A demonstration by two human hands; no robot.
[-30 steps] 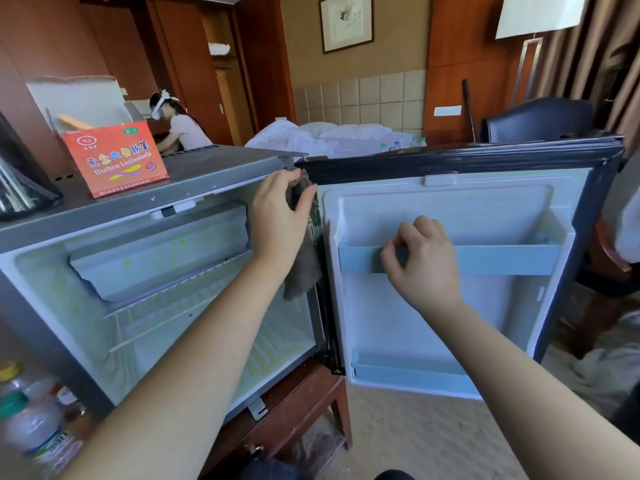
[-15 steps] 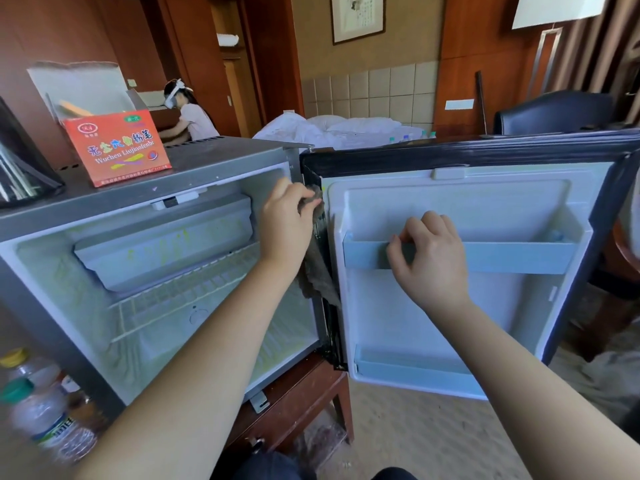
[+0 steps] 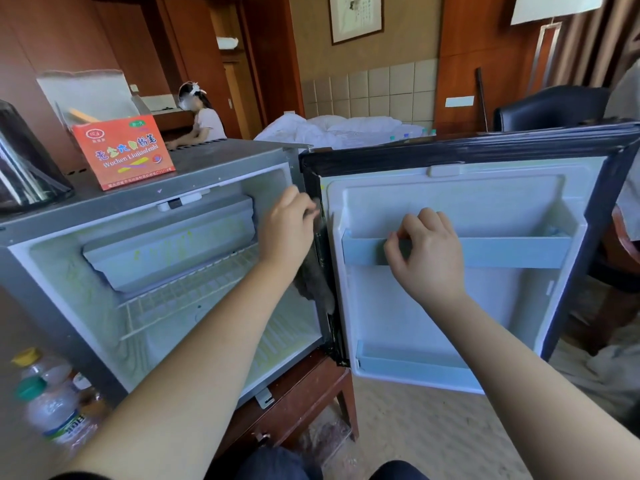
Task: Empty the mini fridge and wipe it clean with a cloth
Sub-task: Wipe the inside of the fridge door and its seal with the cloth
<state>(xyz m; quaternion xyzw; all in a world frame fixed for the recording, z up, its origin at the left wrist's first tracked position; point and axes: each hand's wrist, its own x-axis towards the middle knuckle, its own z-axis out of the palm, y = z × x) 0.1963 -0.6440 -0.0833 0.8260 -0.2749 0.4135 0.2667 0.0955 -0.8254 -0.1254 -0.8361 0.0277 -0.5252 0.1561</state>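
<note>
Looking down at a mini fridge (image 3: pixel 52 244) parked on a low wooden desk (image 3: pixel 294 403), door (image 3: pixel 433 317) standing wide open to the right. Left hand (image 3: pixel 287 230) up at the hinge side, fingers curled round a grey cloth (image 3: pixel 313 285) and pressing it against the black seal (image 3: pixel 337 341) between cabinet and door, with the rest of the cloth dangling down along that edge. Right hand (image 3: pixel 429 251) on the inside of the door, fingers hooked over the top of the upper light-blue shelf rail (image 3: pixel 502 252), thumb in front of it. So: hands apart, one clamped on the cloth, the other on the rail.

Inside the cabinet, a white freezer box (image 3: pixel 173 244) up top and a wire rack (image 3: pixel 180 296) just under it, with yellowish-green smears over the walls and the box. Another blue rail (image 3: pixel 415 365) low on the door.

On top of the fridge, an orange cardboard box (image 3: pixel 123 150) with its flap up, plus something dark and shiny (image 3: pixel 24 157) at the far left, can't tell what. A few plastic bottles (image 3: pixel 52 410) down at the lower left beside the fridge, pretty blurry, one yellow cap and one green.

Further back, a bed (image 3: pixel 346 129) with white bedding, a black chair (image 3: pixel 550 105) off to the right, and another person (image 3: pixel 204 119) seated at a counter.
</note>
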